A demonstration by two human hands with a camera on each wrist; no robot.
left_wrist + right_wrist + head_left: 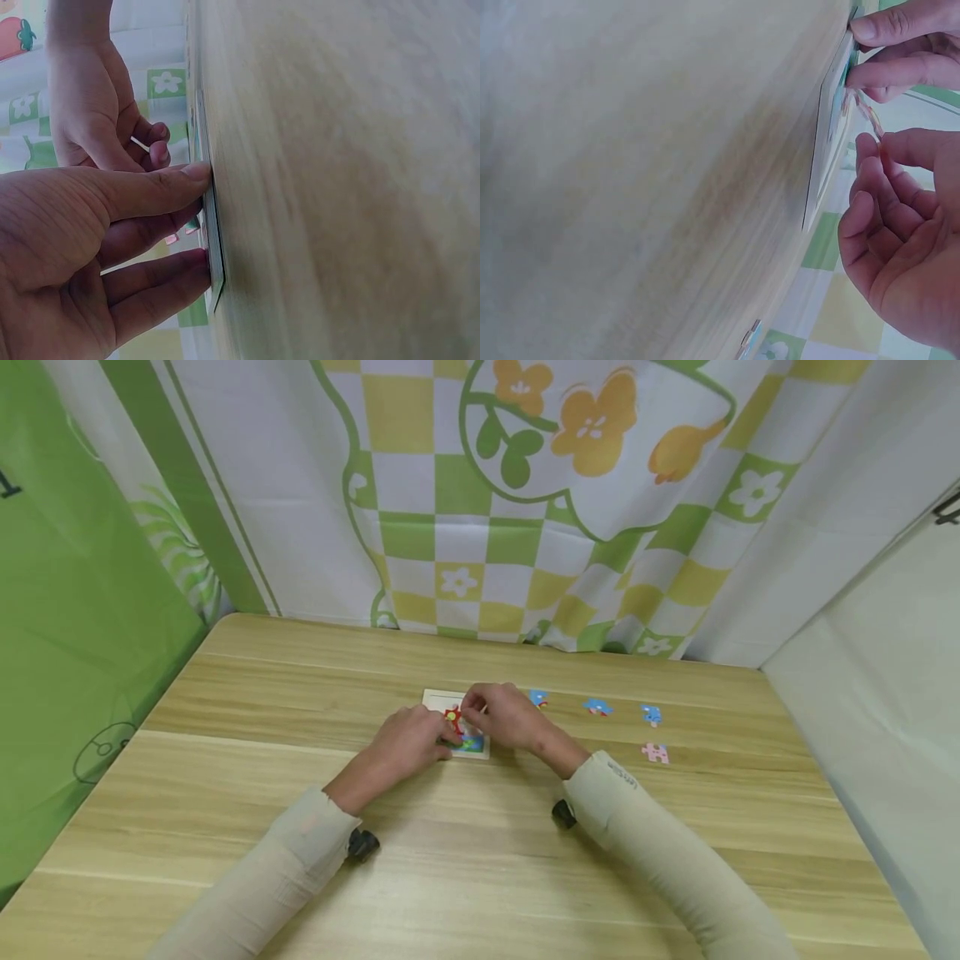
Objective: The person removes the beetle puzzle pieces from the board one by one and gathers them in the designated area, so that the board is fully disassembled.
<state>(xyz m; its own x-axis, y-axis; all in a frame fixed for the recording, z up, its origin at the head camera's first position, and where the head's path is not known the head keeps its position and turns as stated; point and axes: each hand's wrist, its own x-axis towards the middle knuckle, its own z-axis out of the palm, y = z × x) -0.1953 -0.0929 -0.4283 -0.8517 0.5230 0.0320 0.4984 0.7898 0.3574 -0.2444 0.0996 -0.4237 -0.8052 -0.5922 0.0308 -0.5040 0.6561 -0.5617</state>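
A small flat jigsaw board (435, 697) with a pale rim lies on the table. My left hand (408, 739) rests its fingertips on the board's near left part, with the thumb (196, 172) at its edge. Blue and green puzzle pieces (472, 744) show in the board's near part, partly covered by fingers. Above the board, my right hand (506, 714) pinches a puzzle piece (871, 118) between thumb and index finger. That piece stands tilted, its lower end close to the left fingertips; red and yellow (453, 718) shows between the hands.
To the right of the board lie loose puzzle pieces: a blue one (537, 697) beside the right hand, another blue one (597, 707), a blue one (652, 715) farther right, and a pink one (655, 752) nearer me. A patterned curtain (465, 543) hangs behind the wooden table (465, 877).
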